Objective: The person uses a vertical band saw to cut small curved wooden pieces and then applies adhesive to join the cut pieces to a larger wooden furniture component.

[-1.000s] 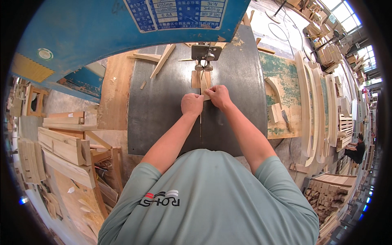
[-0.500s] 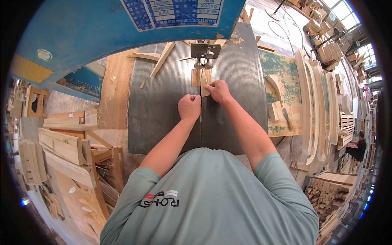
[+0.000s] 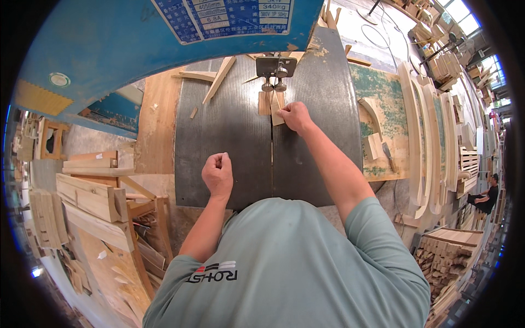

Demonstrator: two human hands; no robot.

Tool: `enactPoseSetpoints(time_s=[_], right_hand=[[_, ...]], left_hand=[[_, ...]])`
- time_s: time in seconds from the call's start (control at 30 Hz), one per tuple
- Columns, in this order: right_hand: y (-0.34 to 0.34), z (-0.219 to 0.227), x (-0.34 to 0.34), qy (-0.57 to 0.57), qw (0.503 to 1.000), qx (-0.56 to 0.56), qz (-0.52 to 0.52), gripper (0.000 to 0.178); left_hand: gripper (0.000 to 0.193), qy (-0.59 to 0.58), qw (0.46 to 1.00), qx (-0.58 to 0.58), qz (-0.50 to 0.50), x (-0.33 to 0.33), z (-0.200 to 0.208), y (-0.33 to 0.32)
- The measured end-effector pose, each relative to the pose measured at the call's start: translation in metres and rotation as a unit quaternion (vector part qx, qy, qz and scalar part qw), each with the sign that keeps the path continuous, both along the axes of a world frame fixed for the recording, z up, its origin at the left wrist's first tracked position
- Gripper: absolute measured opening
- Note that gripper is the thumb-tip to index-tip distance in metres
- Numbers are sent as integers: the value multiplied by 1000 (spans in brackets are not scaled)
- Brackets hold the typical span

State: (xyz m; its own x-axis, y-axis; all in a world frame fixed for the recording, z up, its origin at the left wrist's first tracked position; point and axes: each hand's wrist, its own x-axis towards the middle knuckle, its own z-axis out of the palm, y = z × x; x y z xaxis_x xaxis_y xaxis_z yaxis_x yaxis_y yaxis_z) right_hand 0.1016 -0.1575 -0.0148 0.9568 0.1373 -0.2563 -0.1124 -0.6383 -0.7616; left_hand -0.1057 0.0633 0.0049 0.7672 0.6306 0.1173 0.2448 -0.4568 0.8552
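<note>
My right hand [image 3: 295, 118] pinches the near end of a thin, pale wood piece [image 3: 278, 109], which lies on the dark ribbed table [image 3: 229, 131] of a bandsaw. The piece's far end is by the blade slot, under the metal blade guide [image 3: 275, 68] and its round knobs. A darker small wood block [image 3: 264, 103] lies just left of it. My left hand [image 3: 217, 175] is above the table's near left part, apart from the wood. Its fingers are curled in with thumb and forefinger together. Whether anything small is between them is hidden.
The saw's blue body [image 3: 120, 54] arches over the far left. Curved offcuts [image 3: 220, 79] lie on the table's far left. At right, a green-stained board [image 3: 377, 93] bears a scraper [image 3: 389, 157]. Stacked planks [image 3: 87, 191] stand at left; a person [image 3: 485, 195] sits far right.
My left hand has drawn back from the blade toward me and to the left. My right hand stays on the wood piece, close to where it was.
</note>
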Motion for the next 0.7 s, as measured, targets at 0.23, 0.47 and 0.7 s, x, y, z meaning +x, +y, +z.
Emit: enactPoseSetpoints(time_s=[0.23, 0.47, 0.7], right_hand=[[0, -1, 6, 6, 1000, 7, -3, 31], [-1, -3, 12, 17, 1000, 14, 6, 31], [-1, -4, 19, 35, 999, 37, 9, 27]], left_hand=[[16, 6, 996, 91, -9, -36, -17, 18], [10, -22, 993, 111, -35, -44, -20, 16], [9, -34, 992, 120, -37, -44, -24, 16]])
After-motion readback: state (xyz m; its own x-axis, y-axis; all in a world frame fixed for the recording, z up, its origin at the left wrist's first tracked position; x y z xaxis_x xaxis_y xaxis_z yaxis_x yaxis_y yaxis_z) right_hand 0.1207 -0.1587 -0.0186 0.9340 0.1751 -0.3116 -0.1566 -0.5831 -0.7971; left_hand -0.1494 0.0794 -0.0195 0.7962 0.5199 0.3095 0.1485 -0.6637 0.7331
